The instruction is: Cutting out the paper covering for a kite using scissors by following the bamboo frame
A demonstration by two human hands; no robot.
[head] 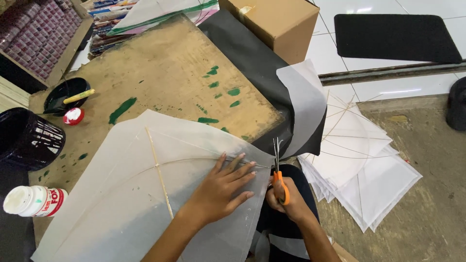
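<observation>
the left hand (221,187) lies nearest, flat and spread with fingers unclenched, palm pressing down on the white paper kite (141,194) close to its corner at three o'clock. just beside it at three o'clock the right hand (286,201) is closed round the orange handles of a pair of scissors (278,167), blades pointing toward twelve o'clock and standing right at the kite's corner edge. the kite rests on a worn brown board (170,63) marked with green paint smears; a thin bamboo stick (159,172) runs down the kite's middle and a curved one crosses it. at two o'clock from the hands a sheet of black and grey paper (296,104) hangs over the board's edge, and beyond it at three o'clock a stack of finished white kites (364,165) lies on the floor. a cardboard box (279,22) stands at one o'clock. at nine o'clock a glue bottle (31,201) lies on its side, with a black basket (26,140) above it at ten o'clock, then a small black bowl (65,92) holding a yellow-handled brush (79,96), a red and white lid (74,116) just beside it.
</observation>
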